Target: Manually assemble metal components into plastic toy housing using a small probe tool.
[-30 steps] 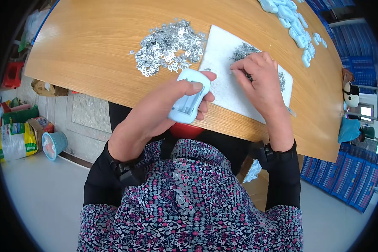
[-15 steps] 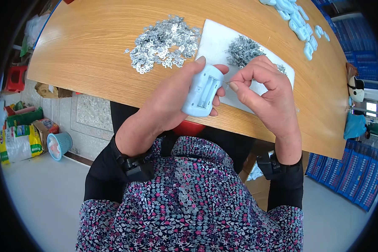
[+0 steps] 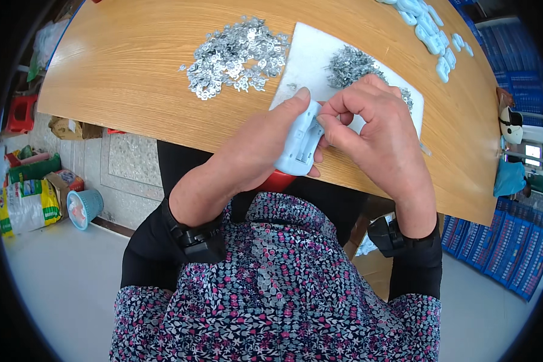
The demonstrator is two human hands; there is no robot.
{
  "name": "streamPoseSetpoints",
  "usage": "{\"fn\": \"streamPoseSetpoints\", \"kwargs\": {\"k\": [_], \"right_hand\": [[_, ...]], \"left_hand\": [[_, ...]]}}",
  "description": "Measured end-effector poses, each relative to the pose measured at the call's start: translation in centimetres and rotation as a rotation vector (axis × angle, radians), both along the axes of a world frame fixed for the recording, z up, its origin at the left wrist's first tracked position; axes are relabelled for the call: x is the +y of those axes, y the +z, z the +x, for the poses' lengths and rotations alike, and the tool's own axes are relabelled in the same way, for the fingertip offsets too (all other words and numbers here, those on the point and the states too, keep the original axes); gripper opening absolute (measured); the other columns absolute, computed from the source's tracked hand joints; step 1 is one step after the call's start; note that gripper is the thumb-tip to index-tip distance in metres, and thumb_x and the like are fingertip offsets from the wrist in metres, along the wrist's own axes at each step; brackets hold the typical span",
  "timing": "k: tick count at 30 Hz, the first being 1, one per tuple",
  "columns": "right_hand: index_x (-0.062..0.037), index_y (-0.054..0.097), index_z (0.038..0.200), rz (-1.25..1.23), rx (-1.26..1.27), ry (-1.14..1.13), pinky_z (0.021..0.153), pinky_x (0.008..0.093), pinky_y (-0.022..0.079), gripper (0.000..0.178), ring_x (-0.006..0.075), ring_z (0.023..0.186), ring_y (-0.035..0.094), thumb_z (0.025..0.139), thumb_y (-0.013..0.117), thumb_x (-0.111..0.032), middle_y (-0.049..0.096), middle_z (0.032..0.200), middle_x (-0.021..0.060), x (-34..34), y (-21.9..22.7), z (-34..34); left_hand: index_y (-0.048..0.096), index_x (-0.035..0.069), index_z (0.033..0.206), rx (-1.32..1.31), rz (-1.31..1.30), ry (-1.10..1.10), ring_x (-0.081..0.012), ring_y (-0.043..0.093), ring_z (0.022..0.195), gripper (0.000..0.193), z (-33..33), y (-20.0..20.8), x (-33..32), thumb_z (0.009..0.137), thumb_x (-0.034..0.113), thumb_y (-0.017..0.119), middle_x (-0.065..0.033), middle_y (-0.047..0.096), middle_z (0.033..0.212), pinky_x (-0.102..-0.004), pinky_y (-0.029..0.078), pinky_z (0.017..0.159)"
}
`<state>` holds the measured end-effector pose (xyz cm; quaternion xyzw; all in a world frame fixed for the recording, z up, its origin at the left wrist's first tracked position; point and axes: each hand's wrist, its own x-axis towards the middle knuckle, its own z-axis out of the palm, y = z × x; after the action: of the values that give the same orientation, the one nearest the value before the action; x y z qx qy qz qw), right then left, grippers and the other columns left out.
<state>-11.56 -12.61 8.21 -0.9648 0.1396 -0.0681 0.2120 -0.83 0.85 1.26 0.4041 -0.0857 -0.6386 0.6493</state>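
Note:
A light-blue plastic casing with an open battery compartment rests tilted in my left hand. My left thumb lies along its near-left side, and the fingers wrap around behind it. At the casing's upper right edge, my right hand is closed in a pinch, thumb and index finger touching the compartment's end. The small metal spring in that pinch is mostly hidden by the fingertips. Beyond my right hand, a heap of small metal springs lies on a white foam sheet.
A pile of flat silvery metal contacts spreads on the wooden table, left of the foam. More light-blue casings lie at the far right. Blue printed boxes or trays stand right of the table; a blue basket sits on the floor at left.
My right hand has moved left, bringing its pinched fingertips onto the casing. The casing has turned and shifted slightly right and toward me in my left hand.

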Motion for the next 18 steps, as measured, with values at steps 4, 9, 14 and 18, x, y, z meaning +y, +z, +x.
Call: {"fn": "streamPoseSetpoints", "kwargs": {"k": [4, 9, 14, 18], "right_hand": [[-0.0047, 0.068, 0.074, -0.136, 0.020, -0.021, 0.083, 0.0405, 0.043, 0.017, 0.0295, 0.086, 0.060, 0.081, 0.070, -0.020, 0.066, 0.077, 0.0101, 0.6, 0.1, 0.2], [-0.0016, 0.068, 0.089, 0.319, 0.021, -0.153, 0.076, 0.0362, 0.051, 0.019, 0.0222, 0.086, 0.068, 0.090, 0.068, -0.020, 0.067, 0.078, 0.0097, -0.1, 0.1, -0.4], [-0.0009, 0.065, 0.104, 0.611, -0.024, -0.177, 0.071, 0.0285, 0.052, 0.020, 0.0104, 0.082, 0.066, 0.095, 0.065, -0.019, 0.067, 0.082, 0.0051, 0.2, -1.5, -1.2], [-0.0011, 0.064, 0.108, 0.939, 0.043, -0.214, 0.075, 0.0275, 0.050, 0.021, 0.0097, 0.081, 0.061, 0.096, 0.064, -0.019, 0.066, 0.089, 0.0025, 0.1, -2.8, -1.9]], "left_hand": [[0.055, 0.002, 0.116, -0.013, -0.041, -0.111, -0.0233, 0.070, 0.074, 0.051, -0.3, -0.6, 0.4, 0.108, 0.046, 0.031, -0.0144, 0.067, 0.089, -0.0408, 0.061, 0.065], [0.052, 0.001, 0.124, 0.113, -0.058, -0.078, -0.0248, 0.070, 0.074, 0.052, -0.4, -1.0, 0.2, 0.108, 0.045, 0.029, -0.0166, 0.068, 0.092, -0.0409, 0.061, 0.065], [0.042, 0.003, 0.140, 0.123, -0.116, -0.096, -0.0256, 0.070, 0.075, 0.056, 0.0, -1.0, 0.3, 0.108, 0.046, 0.027, -0.0171, 0.068, 0.094, -0.0408, 0.062, 0.067], [0.041, 0.002, 0.144, 0.032, -0.113, -0.136, -0.0237, 0.070, 0.078, 0.054, 0.1, -0.3, 0.6, 0.108, 0.041, 0.027, -0.0153, 0.068, 0.099, -0.0353, 0.060, 0.071]]}}
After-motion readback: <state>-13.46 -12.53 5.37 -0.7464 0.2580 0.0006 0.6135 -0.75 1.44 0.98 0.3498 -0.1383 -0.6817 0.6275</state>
